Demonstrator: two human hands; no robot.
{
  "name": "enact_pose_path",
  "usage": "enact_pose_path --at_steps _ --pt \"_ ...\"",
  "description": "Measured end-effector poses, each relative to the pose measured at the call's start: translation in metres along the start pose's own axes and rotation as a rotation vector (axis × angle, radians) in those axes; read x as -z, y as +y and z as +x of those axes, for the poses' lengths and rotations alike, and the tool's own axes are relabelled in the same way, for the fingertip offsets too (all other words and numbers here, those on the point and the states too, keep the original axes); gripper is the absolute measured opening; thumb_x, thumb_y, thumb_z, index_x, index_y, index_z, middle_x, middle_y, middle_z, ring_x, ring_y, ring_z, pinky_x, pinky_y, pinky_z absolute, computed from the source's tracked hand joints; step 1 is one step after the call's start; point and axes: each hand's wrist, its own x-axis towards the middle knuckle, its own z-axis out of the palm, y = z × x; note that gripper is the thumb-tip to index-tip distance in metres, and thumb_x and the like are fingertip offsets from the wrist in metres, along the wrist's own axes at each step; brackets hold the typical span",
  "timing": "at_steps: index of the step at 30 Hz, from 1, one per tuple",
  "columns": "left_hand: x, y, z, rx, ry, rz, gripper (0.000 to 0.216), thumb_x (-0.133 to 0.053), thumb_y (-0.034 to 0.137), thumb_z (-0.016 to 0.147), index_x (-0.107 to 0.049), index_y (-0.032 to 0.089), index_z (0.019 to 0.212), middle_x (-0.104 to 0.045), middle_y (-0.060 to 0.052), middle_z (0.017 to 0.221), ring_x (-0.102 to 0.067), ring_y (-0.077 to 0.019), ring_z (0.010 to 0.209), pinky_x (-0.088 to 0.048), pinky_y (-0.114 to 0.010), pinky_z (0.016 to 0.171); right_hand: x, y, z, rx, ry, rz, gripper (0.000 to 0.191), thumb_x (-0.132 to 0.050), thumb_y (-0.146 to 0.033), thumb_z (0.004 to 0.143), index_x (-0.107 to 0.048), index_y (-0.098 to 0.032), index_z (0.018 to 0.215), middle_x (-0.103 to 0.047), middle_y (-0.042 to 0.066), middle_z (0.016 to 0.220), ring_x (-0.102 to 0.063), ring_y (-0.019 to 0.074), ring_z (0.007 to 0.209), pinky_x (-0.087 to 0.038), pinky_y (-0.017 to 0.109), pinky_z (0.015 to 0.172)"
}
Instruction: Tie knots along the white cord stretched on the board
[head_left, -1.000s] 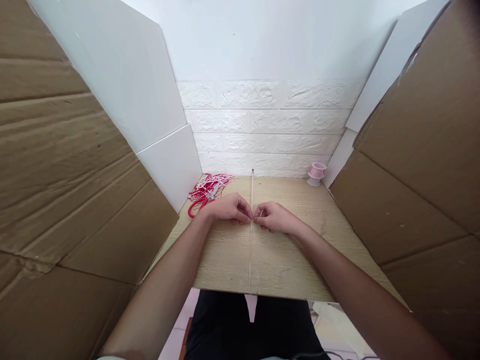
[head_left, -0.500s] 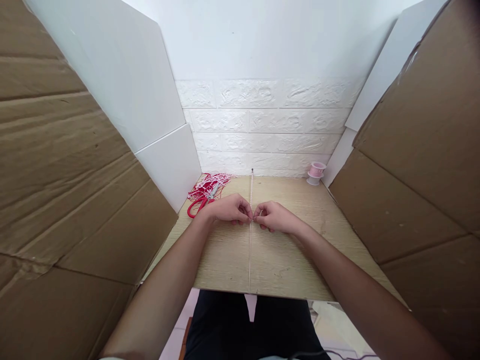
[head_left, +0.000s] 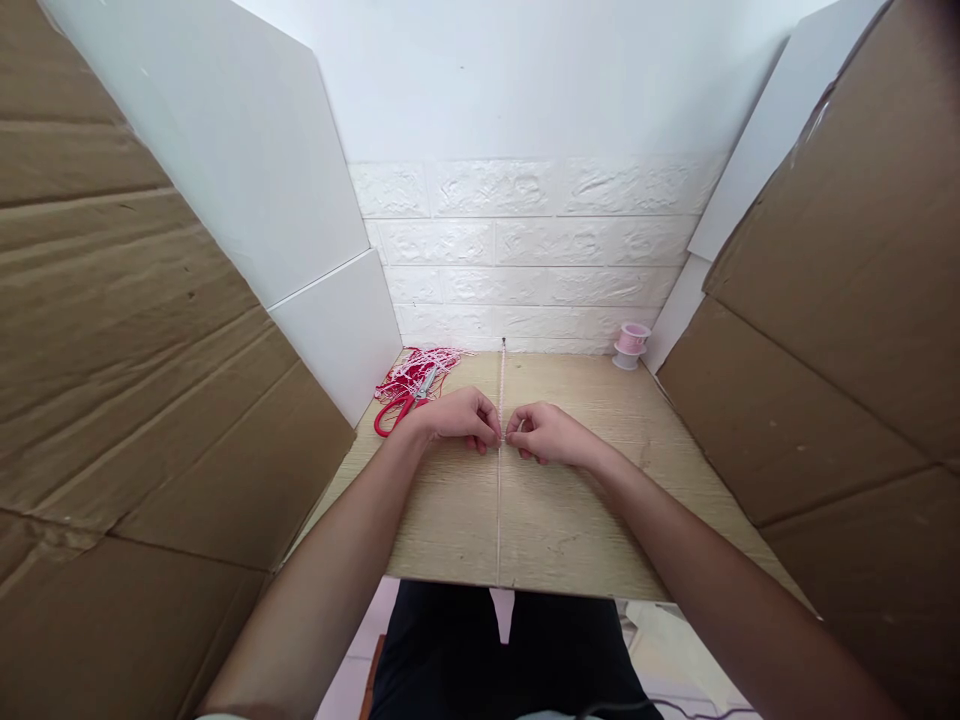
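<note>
A pale cord (head_left: 499,510) runs taut across the wooden tabletop, from a small pin (head_left: 504,340) at the back down to the front edge. Its far half looks thicker and braided. My left hand (head_left: 469,415) is at the cord's left side, thumb and fingertips pinched together at it. From the right, my right hand (head_left: 551,433) pinches at the same spot, its fingertips a little apart from the left ones. Both seem to hold fine thread ends at the braid's lower end, though the strands are too thin to make out clearly.
Red-handled scissors (head_left: 401,405) lie behind my left wrist, against a heap of red and pink threads (head_left: 424,368). A spool of pink thread (head_left: 632,340) stands at the back right. Cardboard walls (head_left: 150,400) flank the wooden table (head_left: 600,540); white brick-patterned panelling (head_left: 525,240) closes the back.
My left fingertips have drawn slightly left, widening the small gap between the two hands at the cord. Scissors, threads and spool stay where they were.
</note>
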Motion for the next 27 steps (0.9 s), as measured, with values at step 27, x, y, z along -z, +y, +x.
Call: enact_pose_path --at_steps 27 --pt "-0.005 -0.003 0.006 0.061 0.033 -0.212 0.043 -0.080 0.019 0.053 -0.054 0.016 0.088 -0.068 -0.004 0.076 -0.067 -0.0159 0.069 -0.051 -0.021 0.058 0.004 -0.012 -0.007 -0.122 -0.072 0.259 0.016 -0.055 -0.024 0.083 -0.062 -0.010 0.081 -0.060 0.002 0.062 -0.042 0.0059 0.034 -0.019 0.019 0.030"
